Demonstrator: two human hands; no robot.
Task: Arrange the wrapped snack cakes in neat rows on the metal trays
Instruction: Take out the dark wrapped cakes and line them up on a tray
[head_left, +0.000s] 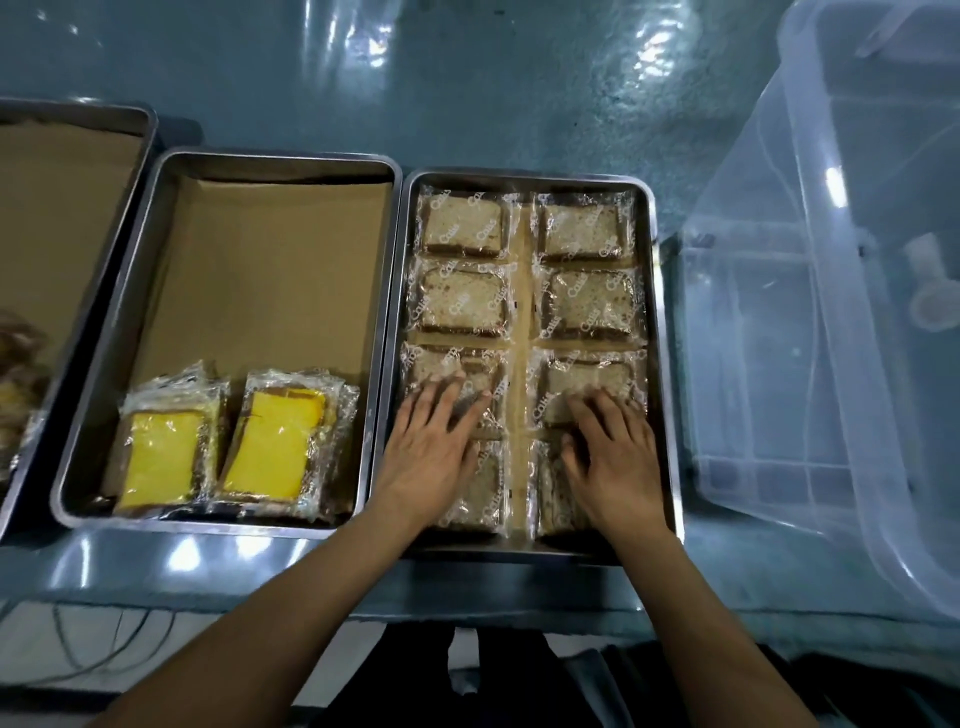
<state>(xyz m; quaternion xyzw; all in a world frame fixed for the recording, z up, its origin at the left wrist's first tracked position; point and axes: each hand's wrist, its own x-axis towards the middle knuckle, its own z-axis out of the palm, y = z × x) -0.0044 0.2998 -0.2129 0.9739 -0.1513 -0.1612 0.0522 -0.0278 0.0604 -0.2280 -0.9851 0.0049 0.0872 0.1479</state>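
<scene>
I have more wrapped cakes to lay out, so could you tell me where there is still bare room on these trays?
The middle tray has bare brown liner from its far wall to the two yellow cake stacks at its near edge. The left tray shows bare liner too, though it is mostly out of frame. The right tray is crowded: brown cakes fill both columns, with the left hand and right hand pressing on them.

so the whole setup sits on a glossy teal-blue table top (519, 93) that throws back a lot of ceiling glare. off to the right there's a big see-through plastic storage tub (831, 322), tilted a bit, with some pale round thing inside it, too hazy through the wall to say what it is. down at the bottom left a few thin grey cables (104, 644) loop over the pale floor (47, 670) beyond the table's edge
</scene>
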